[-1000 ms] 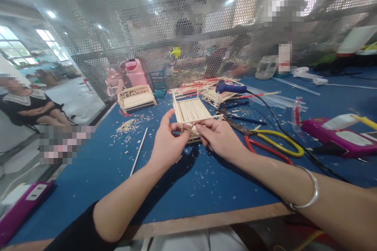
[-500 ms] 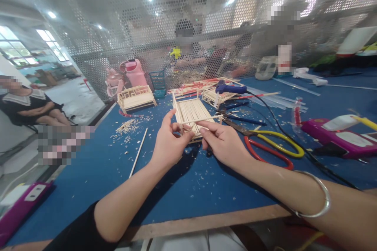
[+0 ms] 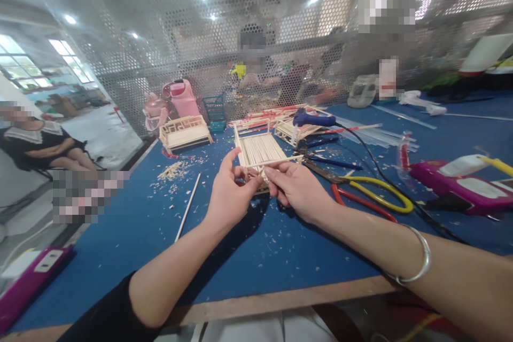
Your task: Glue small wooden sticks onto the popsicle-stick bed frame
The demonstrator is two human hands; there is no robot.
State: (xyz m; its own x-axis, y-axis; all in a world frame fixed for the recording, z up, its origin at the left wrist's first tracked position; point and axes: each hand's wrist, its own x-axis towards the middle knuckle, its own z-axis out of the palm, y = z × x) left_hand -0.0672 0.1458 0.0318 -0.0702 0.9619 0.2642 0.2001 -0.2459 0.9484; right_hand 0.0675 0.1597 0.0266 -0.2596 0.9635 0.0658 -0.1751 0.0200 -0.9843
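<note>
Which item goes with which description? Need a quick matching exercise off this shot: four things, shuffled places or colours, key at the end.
Things
1. Slatted wooden frame
2. Glue gun
3. Long-handled cutters
4. Bracelet

Places or colours
A. Yellow and red at the handle end
B. Silver
C. At the fingertips of the left hand and right hand
D. Dark blue

Pairs: 1-C, 2-D, 3-A, 4-B

We look from 1 head camera, forward and down across the blue table [image 3: 120,246]. We see the left hand [image 3: 228,192] and right hand [image 3: 302,189] near, the perforated screen [image 3: 168,26] far off.
</note>
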